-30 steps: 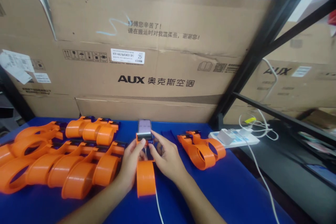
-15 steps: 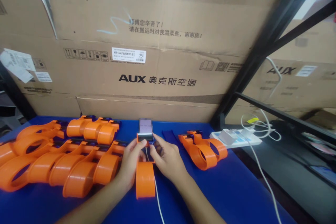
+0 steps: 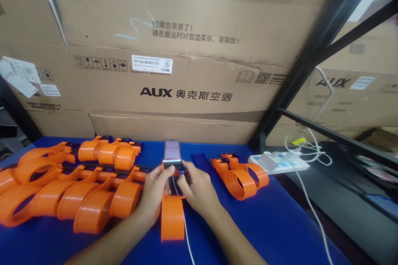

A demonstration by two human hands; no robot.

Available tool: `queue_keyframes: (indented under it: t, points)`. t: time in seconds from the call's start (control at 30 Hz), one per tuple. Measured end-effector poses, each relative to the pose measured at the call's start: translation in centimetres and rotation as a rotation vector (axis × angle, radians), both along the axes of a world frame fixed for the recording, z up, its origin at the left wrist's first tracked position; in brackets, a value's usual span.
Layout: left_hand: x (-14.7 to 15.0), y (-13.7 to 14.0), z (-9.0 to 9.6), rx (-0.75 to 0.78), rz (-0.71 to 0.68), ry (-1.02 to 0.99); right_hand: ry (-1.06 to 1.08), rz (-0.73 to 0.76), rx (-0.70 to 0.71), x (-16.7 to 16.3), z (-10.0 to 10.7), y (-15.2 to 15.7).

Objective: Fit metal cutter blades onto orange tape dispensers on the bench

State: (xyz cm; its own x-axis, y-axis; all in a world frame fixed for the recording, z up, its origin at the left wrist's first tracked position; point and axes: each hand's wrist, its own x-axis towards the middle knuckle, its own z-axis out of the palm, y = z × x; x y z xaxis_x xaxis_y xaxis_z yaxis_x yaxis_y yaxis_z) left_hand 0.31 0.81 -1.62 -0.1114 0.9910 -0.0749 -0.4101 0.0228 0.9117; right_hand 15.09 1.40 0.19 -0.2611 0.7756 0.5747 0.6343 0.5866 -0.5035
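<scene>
Both hands are closed on an orange plastic tape dispenser [image 3: 172, 218] with a dark head and a pale toothed edge. My left hand [image 3: 156, 186] grips its left side, thumb pressed on the dark head. Around the right side, my right hand [image 3: 199, 186] has its fingers curled, with the thumb near the head; some fingertips are hidden. Just beyond the head lies a phone [image 3: 172, 149] with a lit screen. A white cable [image 3: 187, 236] passes beneath the dispenser and shows through its frame.
Several orange dispensers [image 3: 93, 211] crowd the left of the blue table [image 3: 245, 232]. More orange dispensers [image 3: 241, 180] lie at the right, near a dark blue flat piece [image 3: 203, 163]. A white power strip [image 3: 278, 162] sits by the right edge. Behind stands a large cardboard panel [image 3: 186, 74].
The dispenser's orange body has shifted slightly toward me. My right fingers have drawn in and down beside the head. The phone screen shows different content.
</scene>
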Motion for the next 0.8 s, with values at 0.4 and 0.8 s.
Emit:
queue_keyframes:
  t: [0.4,0.8]
  points:
    - [-0.1,0.3,-0.1,-0.092,-0.028,-0.202,0.045,0.124,-0.016,0.3,0.1,0.9]
    - [0.3,0.0,0.6,-0.132,-0.085,-0.386,-0.162,0.101,0.156,0.5,-0.7,0.8]
